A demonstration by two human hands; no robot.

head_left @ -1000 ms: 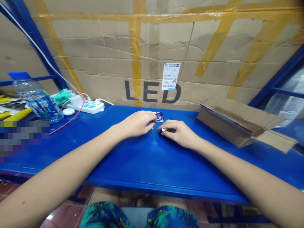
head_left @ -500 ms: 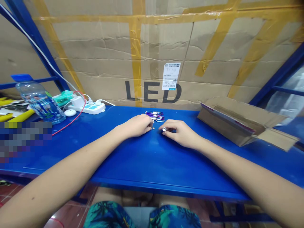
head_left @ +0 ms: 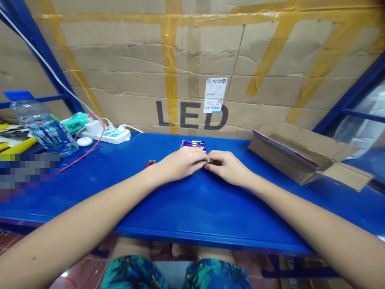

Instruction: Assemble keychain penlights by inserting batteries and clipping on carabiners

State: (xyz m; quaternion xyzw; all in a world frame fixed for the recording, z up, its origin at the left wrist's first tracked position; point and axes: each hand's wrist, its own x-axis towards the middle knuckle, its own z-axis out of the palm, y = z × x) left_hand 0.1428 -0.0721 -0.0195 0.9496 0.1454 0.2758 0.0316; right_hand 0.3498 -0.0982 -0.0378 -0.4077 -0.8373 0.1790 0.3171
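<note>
Both my hands rest on the blue table (head_left: 192, 208) with their fingertips meeting. My left hand (head_left: 182, 164) is curled, its fingers pressed against a small silver part (head_left: 208, 161) pinched by my right hand (head_left: 227, 166). Just beyond the fingers lies a small stack of purple pen-like pieces with metal clips (head_left: 194, 144). A small red item (head_left: 149, 163) lies on the table left of my left hand. What the left fingers hold is hidden.
An open cardboard box (head_left: 300, 158) lies at the right. A water bottle (head_left: 42, 126), a white power strip (head_left: 110, 134) with red cable and a white mouse (head_left: 84, 141) stand at the left. A large taped "LED" carton (head_left: 192, 72) forms the back wall.
My left hand moved right until its fingertips met the right hand at the small silver part. A red item now shows on the table left of that hand.
</note>
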